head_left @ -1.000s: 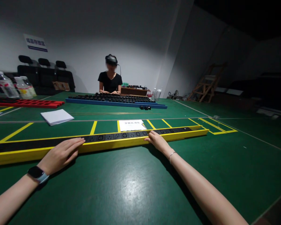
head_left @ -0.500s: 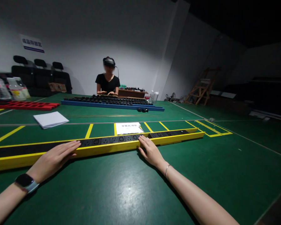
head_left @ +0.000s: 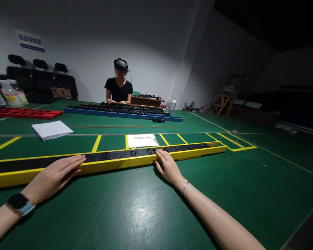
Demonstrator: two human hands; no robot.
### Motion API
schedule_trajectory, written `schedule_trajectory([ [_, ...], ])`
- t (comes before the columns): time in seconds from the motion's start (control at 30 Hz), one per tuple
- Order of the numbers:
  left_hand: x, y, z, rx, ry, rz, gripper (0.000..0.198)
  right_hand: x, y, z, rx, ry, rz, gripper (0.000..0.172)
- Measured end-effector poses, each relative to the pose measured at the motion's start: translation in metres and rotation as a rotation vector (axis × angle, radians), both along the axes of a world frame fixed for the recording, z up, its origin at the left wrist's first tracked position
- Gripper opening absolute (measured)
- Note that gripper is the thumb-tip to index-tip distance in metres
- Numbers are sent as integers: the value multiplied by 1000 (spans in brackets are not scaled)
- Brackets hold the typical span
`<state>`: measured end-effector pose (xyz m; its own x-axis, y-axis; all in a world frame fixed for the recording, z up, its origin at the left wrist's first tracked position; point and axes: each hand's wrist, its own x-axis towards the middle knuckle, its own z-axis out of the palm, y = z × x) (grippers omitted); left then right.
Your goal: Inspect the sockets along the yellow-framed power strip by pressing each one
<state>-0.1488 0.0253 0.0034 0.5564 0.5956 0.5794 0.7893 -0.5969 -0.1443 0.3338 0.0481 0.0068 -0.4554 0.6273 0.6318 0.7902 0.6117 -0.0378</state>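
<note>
A long yellow power strip housing (head_left: pixel 135 161) lies across the table in front of me, with a row of black socket modules (head_left: pixel 125 153) in its channel. My left hand (head_left: pixel 56 173), wearing a watch, rests over its near edge on the left, fingers stretched and together on the black insert; the thumb is hidden. Further right, my right hand (head_left: pixel 167 165) has its fingers laid over the near wall onto the sockets, the thumb spread lower against the front face. Both hands are open and touch the housing. More sockets sit right of my right hand.
Behind the housing are a printed label sheet (head_left: pixel 142 141) and folded white paper (head_left: pixel 52 130). Blue rails (head_left: pixel 120 115) with black modules, red rails (head_left: pixel 26 113) and bottles (head_left: pixel 10 93) stand farther back. A co-worker (head_left: pixel 118 88) sits opposite. Yellow tape marks the green table (head_left: pixel 146 215).
My right hand has shifted slightly right along the sockets. My left hand stays on the housing. The whole view has drifted a little.
</note>
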Motion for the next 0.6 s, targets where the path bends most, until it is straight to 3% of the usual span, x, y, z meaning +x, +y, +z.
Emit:
schedule_trajectory([
  [0.2,1,-1,1,10,-10,-1,57,-2,-3,4,-36,-41,66,54],
  [0.6,-2,1,-2,25,25,-1,59,1,-1,0,-6,9,-29,50],
])
